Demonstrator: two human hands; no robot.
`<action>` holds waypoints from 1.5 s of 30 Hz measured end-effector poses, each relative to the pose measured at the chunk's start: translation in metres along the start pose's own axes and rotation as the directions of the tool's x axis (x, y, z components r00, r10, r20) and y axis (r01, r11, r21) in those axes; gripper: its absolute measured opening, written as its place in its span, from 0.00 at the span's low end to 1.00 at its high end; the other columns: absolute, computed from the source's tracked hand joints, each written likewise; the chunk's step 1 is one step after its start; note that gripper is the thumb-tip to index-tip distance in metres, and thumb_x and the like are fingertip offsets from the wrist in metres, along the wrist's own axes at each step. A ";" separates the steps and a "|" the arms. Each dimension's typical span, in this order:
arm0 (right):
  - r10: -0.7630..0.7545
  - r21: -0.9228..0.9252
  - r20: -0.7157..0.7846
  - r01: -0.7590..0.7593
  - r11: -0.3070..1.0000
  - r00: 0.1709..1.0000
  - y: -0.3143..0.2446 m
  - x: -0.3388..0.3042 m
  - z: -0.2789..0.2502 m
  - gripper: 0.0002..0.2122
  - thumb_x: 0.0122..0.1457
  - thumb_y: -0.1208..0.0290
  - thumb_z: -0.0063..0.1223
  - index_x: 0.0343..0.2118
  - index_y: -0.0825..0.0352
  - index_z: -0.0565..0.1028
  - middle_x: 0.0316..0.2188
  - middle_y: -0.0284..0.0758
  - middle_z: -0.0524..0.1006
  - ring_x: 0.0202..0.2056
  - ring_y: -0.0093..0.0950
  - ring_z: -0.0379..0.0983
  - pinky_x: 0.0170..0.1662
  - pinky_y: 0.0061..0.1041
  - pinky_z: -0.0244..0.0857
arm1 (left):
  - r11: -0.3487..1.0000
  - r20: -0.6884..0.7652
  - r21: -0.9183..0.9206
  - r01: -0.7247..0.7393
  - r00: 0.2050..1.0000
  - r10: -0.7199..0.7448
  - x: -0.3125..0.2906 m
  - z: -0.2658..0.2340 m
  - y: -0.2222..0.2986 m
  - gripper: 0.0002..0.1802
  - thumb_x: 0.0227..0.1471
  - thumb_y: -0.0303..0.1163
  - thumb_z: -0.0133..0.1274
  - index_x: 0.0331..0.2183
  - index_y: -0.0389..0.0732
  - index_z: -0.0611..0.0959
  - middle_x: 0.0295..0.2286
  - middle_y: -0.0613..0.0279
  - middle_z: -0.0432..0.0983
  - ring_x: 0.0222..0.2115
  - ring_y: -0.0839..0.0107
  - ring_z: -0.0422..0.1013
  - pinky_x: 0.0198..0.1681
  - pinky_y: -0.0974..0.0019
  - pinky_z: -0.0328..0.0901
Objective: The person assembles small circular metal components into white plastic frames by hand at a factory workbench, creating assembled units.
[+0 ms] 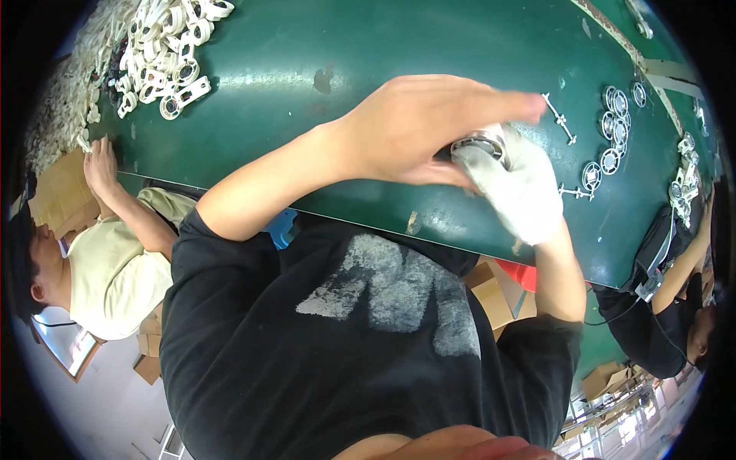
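- The person's bare left hand reaches across a dark green table, fingers stretched flat and loosely cupped over a round metal ring part, seemingly to steady it.
- The right hand, in a white cloth glove, closes around the same ring from below, gripping it; the ring sits between both hands, just above the table's near edge.
- Right of the hands, similar metal rings lie flat in a small cluster, within easy reach.
- At the far left corner, a heap of white plastic ring pieces is piled.
- A co-worker in a cream shirt rests a hand on the table's left end.
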State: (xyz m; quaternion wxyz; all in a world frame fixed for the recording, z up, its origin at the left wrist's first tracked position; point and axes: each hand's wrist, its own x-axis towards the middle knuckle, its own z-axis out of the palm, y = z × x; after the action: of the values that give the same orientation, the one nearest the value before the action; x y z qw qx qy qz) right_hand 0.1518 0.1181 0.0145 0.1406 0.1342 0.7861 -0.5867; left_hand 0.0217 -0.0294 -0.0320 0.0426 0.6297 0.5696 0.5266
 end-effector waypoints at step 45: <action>0.035 -0.267 -0.179 -0.082 0.960 0.983 0.010 0.007 0.004 0.14 0.64 0.61 0.54 0.45 0.65 0.82 0.26 0.37 0.83 0.29 0.27 0.81 0.40 0.26 0.72 | -0.115 -0.400 0.916 0.385 0.844 -0.358 -0.042 -0.176 -0.052 0.19 0.62 0.48 0.53 0.52 0.56 0.83 0.50 0.68 0.78 0.55 0.57 0.68 0.59 0.44 0.58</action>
State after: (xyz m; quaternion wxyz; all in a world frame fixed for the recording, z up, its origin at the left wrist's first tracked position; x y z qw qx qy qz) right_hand 0.1491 0.1176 0.0017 0.1064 0.1871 0.8644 -0.4545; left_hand -0.1298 -0.1400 -0.0139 -0.2662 0.2841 0.9197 -0.0496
